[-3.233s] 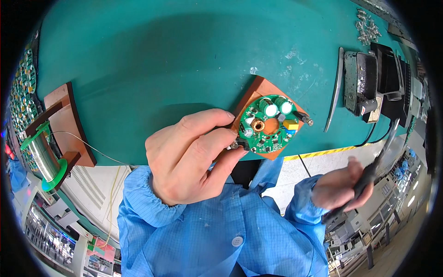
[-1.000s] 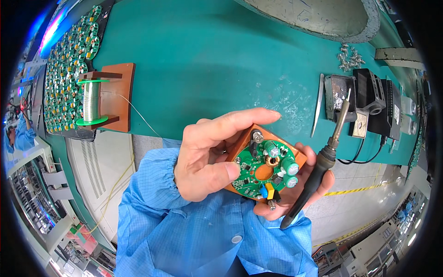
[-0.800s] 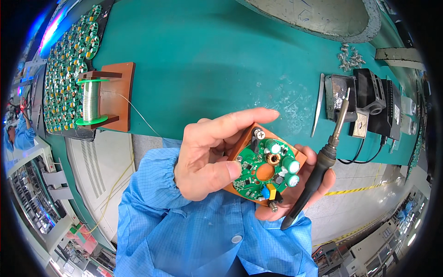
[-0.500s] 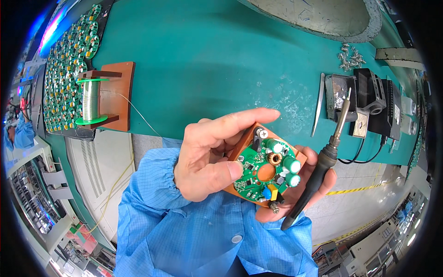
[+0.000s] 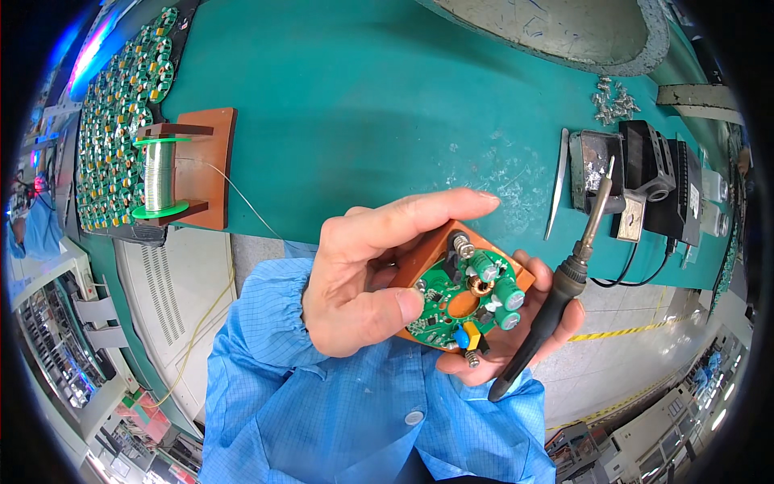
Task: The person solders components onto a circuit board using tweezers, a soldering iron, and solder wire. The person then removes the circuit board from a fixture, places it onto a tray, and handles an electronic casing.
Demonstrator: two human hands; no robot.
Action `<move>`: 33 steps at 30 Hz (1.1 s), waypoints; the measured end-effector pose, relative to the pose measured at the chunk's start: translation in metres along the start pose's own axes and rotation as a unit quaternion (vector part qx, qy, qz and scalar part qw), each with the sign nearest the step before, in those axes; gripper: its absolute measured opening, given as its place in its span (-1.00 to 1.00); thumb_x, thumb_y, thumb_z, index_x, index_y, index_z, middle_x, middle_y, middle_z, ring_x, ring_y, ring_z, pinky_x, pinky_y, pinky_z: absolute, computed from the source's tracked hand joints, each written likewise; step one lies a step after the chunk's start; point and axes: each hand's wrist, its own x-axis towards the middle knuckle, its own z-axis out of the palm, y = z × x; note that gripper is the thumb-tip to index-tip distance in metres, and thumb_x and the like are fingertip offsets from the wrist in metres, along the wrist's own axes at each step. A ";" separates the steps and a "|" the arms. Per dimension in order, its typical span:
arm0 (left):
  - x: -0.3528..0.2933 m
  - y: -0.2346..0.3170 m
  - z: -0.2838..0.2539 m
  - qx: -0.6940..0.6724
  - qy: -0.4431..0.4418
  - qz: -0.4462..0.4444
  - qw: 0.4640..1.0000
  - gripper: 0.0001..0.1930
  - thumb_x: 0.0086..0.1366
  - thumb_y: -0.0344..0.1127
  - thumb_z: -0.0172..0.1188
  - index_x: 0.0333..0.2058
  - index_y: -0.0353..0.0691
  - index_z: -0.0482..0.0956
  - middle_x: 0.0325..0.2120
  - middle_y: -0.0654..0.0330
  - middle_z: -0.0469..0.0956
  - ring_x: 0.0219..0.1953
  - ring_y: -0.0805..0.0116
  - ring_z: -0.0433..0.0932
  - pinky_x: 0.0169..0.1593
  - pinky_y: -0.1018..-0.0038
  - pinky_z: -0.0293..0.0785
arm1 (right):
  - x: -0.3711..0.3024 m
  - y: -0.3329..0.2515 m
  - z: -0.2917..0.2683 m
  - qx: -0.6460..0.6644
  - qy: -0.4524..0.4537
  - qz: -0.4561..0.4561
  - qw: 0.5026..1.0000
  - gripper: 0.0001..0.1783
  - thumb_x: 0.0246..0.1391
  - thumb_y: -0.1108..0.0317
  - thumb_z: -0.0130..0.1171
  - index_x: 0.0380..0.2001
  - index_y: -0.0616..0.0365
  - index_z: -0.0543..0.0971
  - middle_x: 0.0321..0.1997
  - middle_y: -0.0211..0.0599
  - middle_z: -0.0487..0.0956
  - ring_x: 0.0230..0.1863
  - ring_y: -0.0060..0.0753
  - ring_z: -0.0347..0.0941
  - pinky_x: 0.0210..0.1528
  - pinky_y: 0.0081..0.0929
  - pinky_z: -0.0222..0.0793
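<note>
Tilted at the bench's (image 5: 322, 121) near edge, a round green board (image 5: 439, 318) bristles with capacitors (image 5: 509, 295), a copper coil (image 5: 481, 286), a yellow part (image 5: 473, 334) and springs (image 5: 463, 244). Your left hand (image 5: 351, 278) clamps its brown block (image 5: 423, 258), thumb over the board's rim, index finger extended; your right hand (image 5: 506, 345) supports the opposite side, gripping an iron (image 5: 557, 302).
</note>
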 end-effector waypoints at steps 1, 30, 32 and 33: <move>0.000 0.000 -0.001 0.014 -0.006 0.009 1.000 -0.34 0.08 -0.38 0.05 0.18 -0.60 0.25 -0.16 -0.16 0.60 -0.10 0.21 0.62 0.06 0.46 0.43 | 0.000 0.000 0.000 -0.002 -0.001 0.001 1.000 0.26 -0.30 -0.05 0.52 0.38 -0.12 -0.06 0.30 -0.03 0.25 0.24 -0.07 0.26 0.20 -0.12 0.29; 0.006 0.004 -0.006 0.067 -0.050 0.058 0.995 -0.31 -0.05 -0.46 0.03 0.15 -0.59 0.29 -0.11 -0.17 0.59 -0.03 0.16 0.60 0.14 0.45 0.38 | 0.002 -0.007 0.010 -0.038 -0.032 0.040 0.998 0.11 -0.18 0.30 0.51 0.34 -0.17 0.00 0.37 0.01 0.15 0.34 0.08 0.18 0.21 -0.03 0.38; 0.006 0.006 -0.006 0.065 -0.050 0.052 0.995 -0.31 -0.05 -0.47 0.03 0.15 -0.59 0.29 -0.11 -0.17 0.59 -0.02 0.16 0.60 0.14 0.44 0.37 | 0.002 -0.008 0.007 -0.023 -0.037 0.053 0.998 0.20 -0.27 0.35 0.56 0.34 -0.21 -0.04 0.35 0.00 0.19 0.33 0.06 0.19 0.22 -0.04 0.37; 0.006 0.006 -0.006 0.072 -0.049 0.053 0.995 -0.31 -0.05 -0.47 0.04 0.15 -0.59 0.29 -0.11 -0.17 0.59 -0.03 0.16 0.60 0.14 0.44 0.37 | 0.001 -0.008 0.006 -0.007 -0.042 0.066 0.997 0.29 -0.36 0.40 0.60 0.34 -0.24 -0.07 0.33 -0.01 0.22 0.33 0.03 0.21 0.23 -0.05 0.35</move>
